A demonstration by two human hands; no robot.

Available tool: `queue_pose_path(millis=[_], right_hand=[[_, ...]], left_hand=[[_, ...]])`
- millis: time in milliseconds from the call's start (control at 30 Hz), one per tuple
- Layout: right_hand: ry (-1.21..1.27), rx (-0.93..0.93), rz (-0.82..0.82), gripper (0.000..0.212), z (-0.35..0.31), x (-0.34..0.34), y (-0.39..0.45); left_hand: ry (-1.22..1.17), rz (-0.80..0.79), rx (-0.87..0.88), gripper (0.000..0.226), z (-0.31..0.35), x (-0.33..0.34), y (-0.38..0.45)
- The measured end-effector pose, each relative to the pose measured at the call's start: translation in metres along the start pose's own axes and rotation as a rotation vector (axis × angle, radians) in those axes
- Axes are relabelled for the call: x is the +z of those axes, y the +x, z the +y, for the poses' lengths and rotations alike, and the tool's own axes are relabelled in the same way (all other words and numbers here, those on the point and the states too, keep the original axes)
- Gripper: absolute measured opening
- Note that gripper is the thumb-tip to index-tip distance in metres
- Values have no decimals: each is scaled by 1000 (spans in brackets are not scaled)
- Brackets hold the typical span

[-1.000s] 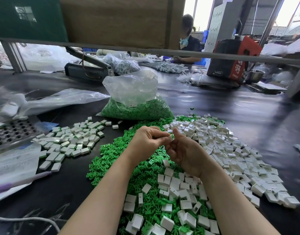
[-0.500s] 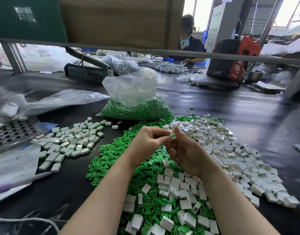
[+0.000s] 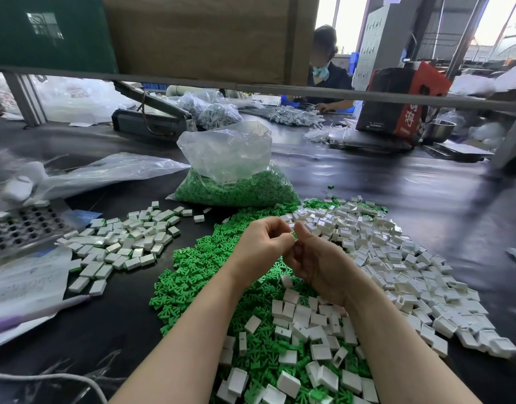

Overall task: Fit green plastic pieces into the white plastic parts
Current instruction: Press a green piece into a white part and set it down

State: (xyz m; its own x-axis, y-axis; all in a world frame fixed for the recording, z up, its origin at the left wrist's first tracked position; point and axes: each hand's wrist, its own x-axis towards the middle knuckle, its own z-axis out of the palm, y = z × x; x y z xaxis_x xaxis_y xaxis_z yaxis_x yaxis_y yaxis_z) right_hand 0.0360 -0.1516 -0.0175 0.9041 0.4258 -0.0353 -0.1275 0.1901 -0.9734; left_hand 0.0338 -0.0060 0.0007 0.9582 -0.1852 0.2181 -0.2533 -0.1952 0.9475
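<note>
My left hand [image 3: 264, 246] and my right hand [image 3: 315, 259] meet above a heap of loose green plastic pieces [image 3: 198, 275]. Between the fingertips of both hands sits a small white part with a green piece [image 3: 292, 235] showing at its edge; most of it is hidden by my fingers. A broad pile of empty white plastic parts [image 3: 396, 258] spreads to the right. More white parts [image 3: 303, 319] lie mixed into the green heap under my forearms.
A group of white parts with green edges [image 3: 125, 243] lies at the left. A clear bag of green pieces [image 3: 236, 182] stands behind the heap. A perforated metal tray [image 3: 20, 225] and papers [image 3: 26, 284] sit far left. Another person works at the back.
Both hands have stayed together over the green heap. The fingers have shifted slightly around the small part; nothing was picked up or let go.
</note>
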Motion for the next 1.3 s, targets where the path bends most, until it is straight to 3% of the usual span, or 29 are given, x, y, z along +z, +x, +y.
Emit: queue_pose_path(millis=[133,233,400,633,1300], right_hand=[[-5,10,5,70,0,2,0],[6,11,24,74,0,3,0],[68,14,65,66,-3,6,-1],[239,-9,2,34,-6,8,-5],[31,-70,75,36,-2,4,-3]], left_hand=[[-34,15,0,8,2,4,-1],[-21,58,-11,21,5,9,-2],[-14,92,22,19,6,13,-2],[-58,99,60,18,7,15,-2],[-103,91,26,8,0,13,0]])
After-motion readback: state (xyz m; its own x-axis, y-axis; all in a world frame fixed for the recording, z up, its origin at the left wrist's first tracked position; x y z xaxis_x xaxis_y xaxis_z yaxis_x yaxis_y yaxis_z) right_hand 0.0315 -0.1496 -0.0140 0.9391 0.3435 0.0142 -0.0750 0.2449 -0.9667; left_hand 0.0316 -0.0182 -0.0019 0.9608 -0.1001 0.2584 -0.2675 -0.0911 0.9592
